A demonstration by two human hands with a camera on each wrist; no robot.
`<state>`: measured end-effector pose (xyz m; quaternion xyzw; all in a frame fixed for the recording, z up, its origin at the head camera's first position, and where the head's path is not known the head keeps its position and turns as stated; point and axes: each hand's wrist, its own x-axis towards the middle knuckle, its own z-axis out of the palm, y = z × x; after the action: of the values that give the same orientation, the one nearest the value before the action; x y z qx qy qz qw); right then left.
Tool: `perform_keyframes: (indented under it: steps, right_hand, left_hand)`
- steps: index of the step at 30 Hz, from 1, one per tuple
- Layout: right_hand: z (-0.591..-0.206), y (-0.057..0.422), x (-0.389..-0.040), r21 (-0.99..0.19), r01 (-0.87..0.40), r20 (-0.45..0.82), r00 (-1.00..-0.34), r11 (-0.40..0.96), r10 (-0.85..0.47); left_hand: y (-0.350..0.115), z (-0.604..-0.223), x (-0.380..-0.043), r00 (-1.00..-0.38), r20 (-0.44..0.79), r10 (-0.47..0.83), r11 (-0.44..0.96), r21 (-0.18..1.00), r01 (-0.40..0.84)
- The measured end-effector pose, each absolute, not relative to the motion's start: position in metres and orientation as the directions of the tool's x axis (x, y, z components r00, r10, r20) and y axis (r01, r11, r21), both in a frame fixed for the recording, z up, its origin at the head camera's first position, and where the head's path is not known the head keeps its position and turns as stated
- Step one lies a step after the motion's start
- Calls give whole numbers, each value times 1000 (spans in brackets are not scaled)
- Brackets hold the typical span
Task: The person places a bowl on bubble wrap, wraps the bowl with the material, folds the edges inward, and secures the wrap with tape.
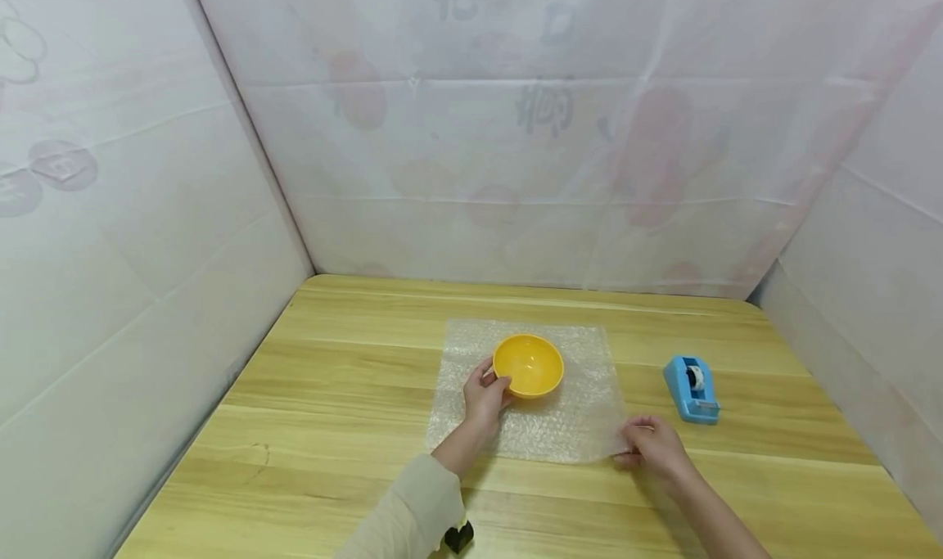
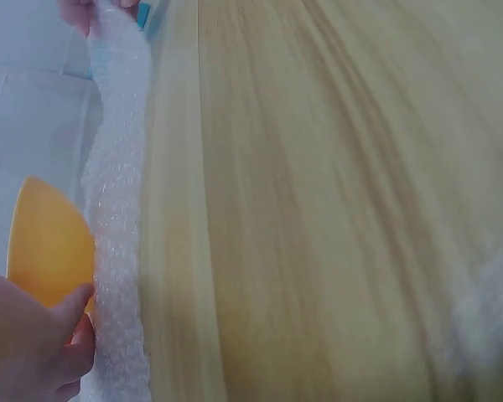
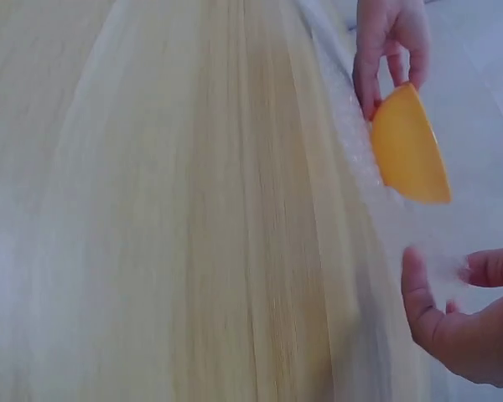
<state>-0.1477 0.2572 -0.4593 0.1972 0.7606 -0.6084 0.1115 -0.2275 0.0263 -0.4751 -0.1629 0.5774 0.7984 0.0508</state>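
Note:
A yellow bowl (image 1: pixel 528 366) sits upright on a sheet of bubble wrap (image 1: pixel 541 435) spread over the wooden table. My left hand (image 1: pixel 484 397) grips the bowl at its left side, thumb near the rim; the left wrist view shows the thumb and fingers (image 2: pixel 82 352) low on the bowl's wall, close over the wrap. At the sheet's near right corner, my right hand (image 1: pixel 654 448) pinches the bubble wrap between thumb and fingers. The right wrist view shows the clear film between the thumb and fingers of that hand (image 3: pixel 469 327).
A blue tape dispenser (image 1: pixel 692 389) with a roll of tape stands on the table (image 1: pixel 331 403) to the right of the wrap, beyond my right hand. Pale printed cloth walls (image 1: pixel 471 150) enclose the table at the back and both sides. A small dark object (image 1: pixel 458 536) shows beside my left sleeve.

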Motion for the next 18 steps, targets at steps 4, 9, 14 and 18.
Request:
perform_keyframes:
  steps: [4, 9, 14, 18]
  right_hand:
    - [-460, 260, -149, -874, 485, -482, -874, 42, 64]
    - [-462, 265, -148, -827, 556, -537, -825, -84, -178]
    - [-459, 261, -149, -853, 518, -507, -851, -60, -139]
    - [-453, 254, -152, -873, 488, -486, -872, -15, -49]
  left_hand:
    - [27, -476, -228, -943, -313, -111, -319, 910, -265]
    - [27, -476, -227, -942, -316, -114, -299, 915, -271]
    - [27, -476, -228, -942, -314, -118, -291, 918, -269]
    - [27, -477, -229, -944, -309, -119, -294, 919, -264]
